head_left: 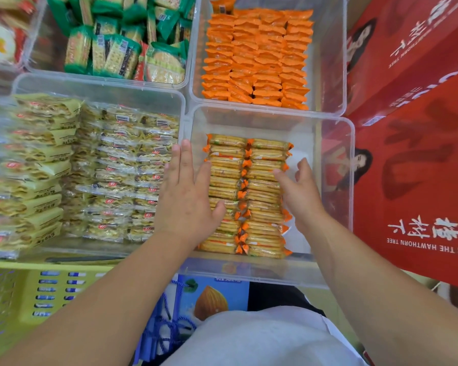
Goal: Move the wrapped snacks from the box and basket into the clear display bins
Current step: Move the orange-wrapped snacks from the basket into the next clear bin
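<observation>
A clear display bin (336, 165) in front of me holds two neat rows of orange-ended cracker packs (251, 196). My left hand (187, 196) lies flat with straight fingers along the left side of the rows, thumb touching the packs. My right hand (300, 191) reaches in from the right, fingers loosely spread, fingertips touching the right row. Neither hand holds a pack. A yellow plastic basket (19, 299) sits at the lower left below the bins.
Three more clear bins surround this one: yellow-wrapped packs (72, 170) to the left, green-wrapped crackers (122, 35) at the far left, orange packs (257, 56) behind. Red gift boxes (418, 159) stand on the right. A blue almond-print bag (201, 302) is below.
</observation>
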{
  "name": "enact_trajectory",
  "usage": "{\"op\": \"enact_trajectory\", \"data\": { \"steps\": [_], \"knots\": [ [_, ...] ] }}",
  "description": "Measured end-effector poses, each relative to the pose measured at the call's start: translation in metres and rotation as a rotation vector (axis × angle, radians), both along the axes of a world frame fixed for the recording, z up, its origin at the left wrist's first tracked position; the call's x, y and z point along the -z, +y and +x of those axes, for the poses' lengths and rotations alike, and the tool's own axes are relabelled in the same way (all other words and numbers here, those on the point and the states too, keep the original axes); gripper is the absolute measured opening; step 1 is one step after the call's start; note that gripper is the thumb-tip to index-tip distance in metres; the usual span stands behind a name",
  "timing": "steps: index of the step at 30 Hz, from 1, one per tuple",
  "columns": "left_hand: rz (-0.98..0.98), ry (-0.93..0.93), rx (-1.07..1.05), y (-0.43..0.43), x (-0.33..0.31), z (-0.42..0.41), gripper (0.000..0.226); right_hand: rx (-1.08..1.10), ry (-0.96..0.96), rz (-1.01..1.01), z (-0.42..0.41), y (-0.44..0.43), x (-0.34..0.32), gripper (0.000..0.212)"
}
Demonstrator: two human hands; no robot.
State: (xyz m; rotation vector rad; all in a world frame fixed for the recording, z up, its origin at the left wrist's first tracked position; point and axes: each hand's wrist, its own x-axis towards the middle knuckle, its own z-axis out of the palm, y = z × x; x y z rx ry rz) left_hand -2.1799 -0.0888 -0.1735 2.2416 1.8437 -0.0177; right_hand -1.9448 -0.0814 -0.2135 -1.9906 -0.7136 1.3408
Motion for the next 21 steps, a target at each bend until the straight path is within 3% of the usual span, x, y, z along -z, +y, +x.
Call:
{"op": "enact_trajectory", "data": {
  "steps": [3, 7, 12, 16, 21],
  "knots": [
    [0.006, -0.012, 0.004, 0.000, 0.000, -0.001, 0.083, 0.033, 0.128, 0.058, -0.002, 0.011, 0.000, 0.088],
    [0.008, -0.003, 0.006, 0.000, 0.001, 0.000, 0.084, -0.059, 0.146, 0.072, -0.015, 0.028, -0.002, 0.057],
    [-0.004, 0.020, 0.010, 0.001, 0.000, 0.001, 0.082, -0.118, 0.132, 0.037, -0.005, 0.027, -0.018, 0.061],
    [-0.005, -0.008, -0.004, 0.000, 0.000, 0.001, 0.078, -0.015, -0.097, -0.079, -0.002, 0.000, -0.024, 0.073],
    [-0.012, -0.018, -0.009, 0.000, 0.000, 0.001, 0.075, -0.099, 0.020, -0.323, -0.019, -0.050, -0.022, 0.075]
  ]
}}
